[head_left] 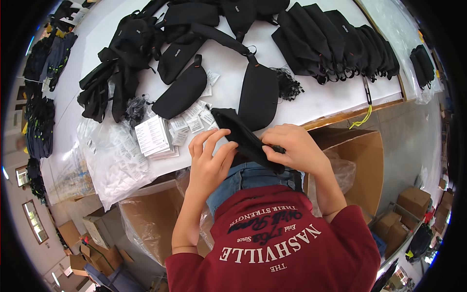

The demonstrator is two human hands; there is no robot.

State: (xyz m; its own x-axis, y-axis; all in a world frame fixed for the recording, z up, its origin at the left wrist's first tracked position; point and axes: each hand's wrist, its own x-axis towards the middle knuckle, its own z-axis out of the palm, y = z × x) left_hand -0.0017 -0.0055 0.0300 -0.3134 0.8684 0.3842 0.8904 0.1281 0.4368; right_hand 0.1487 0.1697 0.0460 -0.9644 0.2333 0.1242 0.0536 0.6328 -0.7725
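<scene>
Just off the table's front edge, I hold a small black fabric bag (239, 132) at a tilt between both hands. My left hand (210, 155) grips its left side, fingers bent and the tips against the cloth. My right hand (295, 147) pinches its right side, with a short dark piece sticking out by the thumb that I cannot make out. Beyond it on the table lies another black pouch bag (259, 92) with a strap. White paper labels (195, 124) are scattered left of the bag, beside a stack of printed white cards (153, 135).
Black bags (184, 90) lie across the white table (335, 95), and a row of them (335, 41) stands far right. Black cords (289, 83) lie nearby. A clear plastic bag of labels (119, 160) hangs over the front edge. Cardboard boxes (362, 165) stand below.
</scene>
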